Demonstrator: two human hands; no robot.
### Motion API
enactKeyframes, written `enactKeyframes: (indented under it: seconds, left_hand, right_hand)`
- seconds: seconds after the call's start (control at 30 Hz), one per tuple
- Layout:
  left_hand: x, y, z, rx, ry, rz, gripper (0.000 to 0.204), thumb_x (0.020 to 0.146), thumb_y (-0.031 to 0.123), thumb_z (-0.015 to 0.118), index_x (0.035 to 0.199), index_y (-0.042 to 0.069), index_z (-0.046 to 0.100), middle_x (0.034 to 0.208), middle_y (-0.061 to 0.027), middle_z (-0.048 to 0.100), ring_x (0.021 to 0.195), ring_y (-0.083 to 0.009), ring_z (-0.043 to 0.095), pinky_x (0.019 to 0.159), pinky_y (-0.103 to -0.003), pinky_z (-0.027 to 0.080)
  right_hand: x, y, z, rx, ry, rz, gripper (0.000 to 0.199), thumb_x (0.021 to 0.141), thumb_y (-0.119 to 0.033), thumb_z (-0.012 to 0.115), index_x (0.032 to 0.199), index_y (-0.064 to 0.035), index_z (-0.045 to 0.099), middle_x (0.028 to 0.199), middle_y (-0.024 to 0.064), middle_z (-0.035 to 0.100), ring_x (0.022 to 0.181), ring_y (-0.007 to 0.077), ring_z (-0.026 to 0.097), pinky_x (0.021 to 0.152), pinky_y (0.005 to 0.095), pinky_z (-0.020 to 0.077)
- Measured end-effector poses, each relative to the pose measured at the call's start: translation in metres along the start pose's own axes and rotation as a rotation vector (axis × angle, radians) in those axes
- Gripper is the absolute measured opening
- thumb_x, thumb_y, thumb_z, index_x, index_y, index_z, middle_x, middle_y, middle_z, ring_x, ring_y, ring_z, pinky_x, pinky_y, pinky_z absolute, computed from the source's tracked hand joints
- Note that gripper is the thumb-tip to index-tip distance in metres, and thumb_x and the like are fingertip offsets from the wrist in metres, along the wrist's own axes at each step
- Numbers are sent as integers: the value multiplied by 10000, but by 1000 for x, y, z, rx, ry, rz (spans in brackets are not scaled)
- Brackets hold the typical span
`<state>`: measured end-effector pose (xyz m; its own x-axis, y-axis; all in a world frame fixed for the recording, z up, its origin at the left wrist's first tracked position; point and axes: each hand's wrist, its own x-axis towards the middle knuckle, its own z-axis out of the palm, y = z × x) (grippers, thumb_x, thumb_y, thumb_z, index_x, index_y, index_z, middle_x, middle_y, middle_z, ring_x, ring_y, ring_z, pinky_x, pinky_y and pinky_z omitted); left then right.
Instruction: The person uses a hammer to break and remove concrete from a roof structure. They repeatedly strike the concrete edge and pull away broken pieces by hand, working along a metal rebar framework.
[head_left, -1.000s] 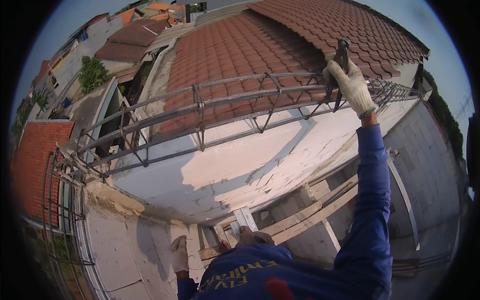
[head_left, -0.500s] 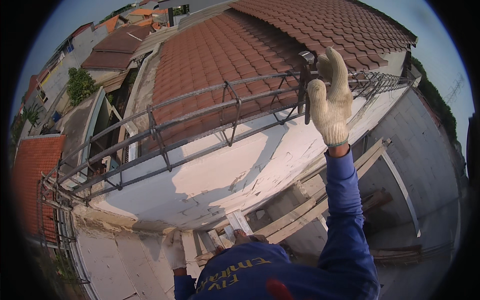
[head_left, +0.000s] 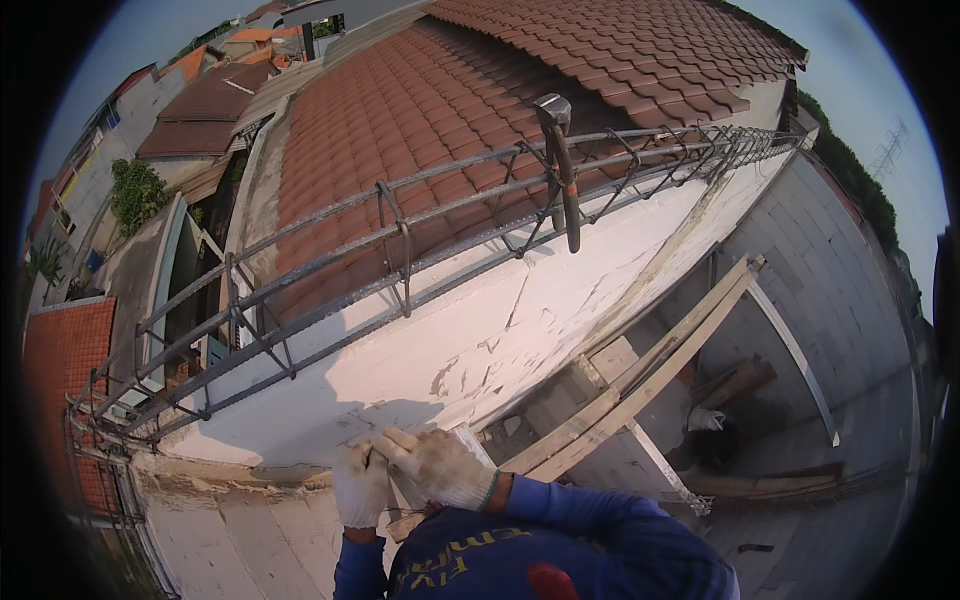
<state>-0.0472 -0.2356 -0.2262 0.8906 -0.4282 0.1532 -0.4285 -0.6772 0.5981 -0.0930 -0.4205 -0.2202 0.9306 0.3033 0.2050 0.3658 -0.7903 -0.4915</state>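
Observation:
Both my hands wear pale knitted gloves and meet low in the head view, in front of my blue sleeves. My left hand (head_left: 360, 488) points upward with its fingers bent closed. Reaching across from the right, my right hand (head_left: 445, 468) has its fingertips drawn together against the left fingertips. Anything pinched between them is too small or hidden to make out. A hammer (head_left: 565, 185) hangs by its metal head on the upper bars of the rebar cage (head_left: 330, 270), its handle pointing down, apart from both hands.
The cage runs along a pale block wall (head_left: 500, 330) beside a brown tiled roof (head_left: 430, 130). Below right are wooden beams (head_left: 620, 400), a grey block wall (head_left: 830, 290) and a drop to a lower level. An orange tiled roof (head_left: 65, 370) lies at left.
My right hand has left the hammer and come down leftward to my left hand. The hammer stays hanging on the cage. The view has shifted slightly.

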Motion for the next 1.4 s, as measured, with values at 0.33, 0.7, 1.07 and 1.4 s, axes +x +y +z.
enactKeyframes:
  seconds: [0.33, 0.7, 1.07, 1.4]
  left_hand:
    - [-3, 16, 16, -124, 95, 53, 221, 1009, 178, 633, 1079, 18, 768, 934, -225, 742, 837, -382, 715, 752, -450, 547]
    - [-12, 5, -7, -7, -29, 148, 253, 998, 162, 652, 1191, 41, 762, 974, -213, 756, 889, -390, 738, 773, -454, 597]
    - [-43, -20, -37, -275, -153, -107, 355, 981, 252, 691, 1262, 44, 750, 1122, -173, 780, 974, -330, 761, 855, -385, 603]
    - [-69, -50, -30, -65, -93, 131, 367, 976, 240, 698, 1304, 82, 742, 1155, -133, 763, 990, -315, 747, 890, -393, 594]
  right_hand:
    - [-19, 1, -4, 425, -174, 420, 599, 1061, -333, 584, 1596, -124, 412, 1201, 169, 742, 1060, 400, 733, 892, 487, 576]
    - [-6, 22, 14, 642, -374, 439, 475, 1089, -473, 530, 1373, -126, 687, 1166, 200, 759, 1088, 376, 727, 970, 443, 552]
    - [23, 23, 2, 1068, -647, 358, 377, 1107, -311, 588, 966, 7, 733, 788, 33, 665, 720, 133, 629, 688, 302, 536]
    - [35, 25, 29, 786, -353, 263, 256, 1096, -230, 582, 1084, -6, 706, 824, 32, 682, 761, 124, 648, 702, 291, 544]
